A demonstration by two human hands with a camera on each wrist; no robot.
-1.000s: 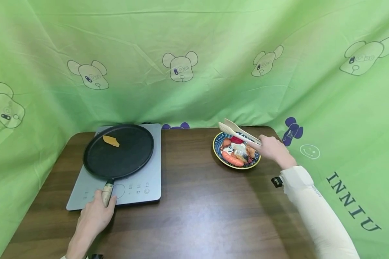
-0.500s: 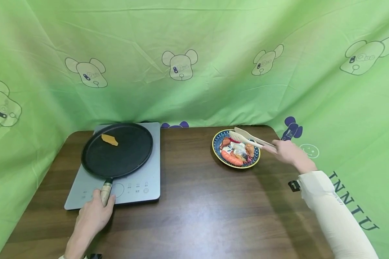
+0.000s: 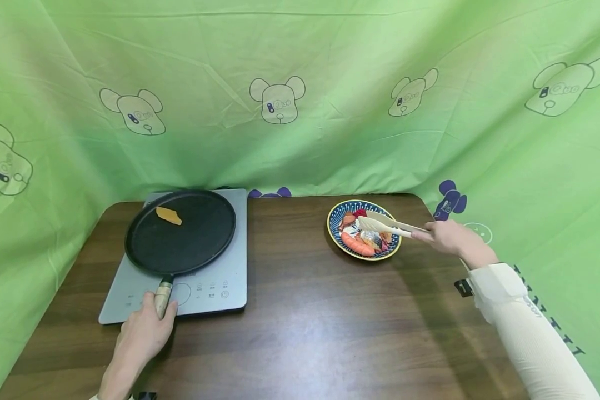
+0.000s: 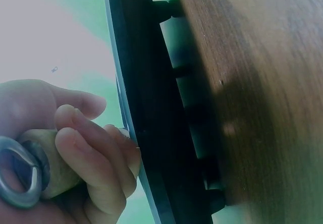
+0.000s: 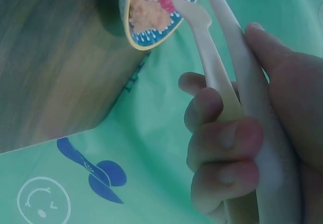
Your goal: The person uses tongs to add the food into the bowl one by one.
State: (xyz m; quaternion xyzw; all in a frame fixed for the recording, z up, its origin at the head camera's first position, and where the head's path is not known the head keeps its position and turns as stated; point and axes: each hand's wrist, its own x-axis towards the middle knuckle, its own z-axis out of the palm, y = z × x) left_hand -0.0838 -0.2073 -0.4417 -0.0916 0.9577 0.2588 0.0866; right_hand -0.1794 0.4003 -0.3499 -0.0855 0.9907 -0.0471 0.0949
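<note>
My left hand (image 3: 145,331) grips the wooden handle (image 3: 163,299) of a flat black frying pan (image 3: 190,239), its fingers curled round it in the left wrist view. One orange-yellow piece of food (image 3: 169,215) lies in the pan. At the right, my right hand (image 3: 452,238) holds pale tongs (image 3: 399,226), their arms slightly apart. The tongs' tips reach down into a blue patterned plate (image 3: 333,229) with a yellow rim. A pink sausage (image 3: 357,244), a piece of fish (image 3: 371,238) and several other foods lie on that plate; the tongs cover some of them.
Under the pan is a light grey induction cooktop (image 3: 235,266) with touch controls along its front. Both cooktop and plate stand on a dark wooden table (image 3: 300,311). A green curtain (image 3: 330,150) printed with bear heads rises behind the table and along its sides.
My right hand has drawn back to the right and slightly down, and the tongs' tips have dropped from above the plate's far edge into its middle. The left hand keeps its grip on the handle.
</note>
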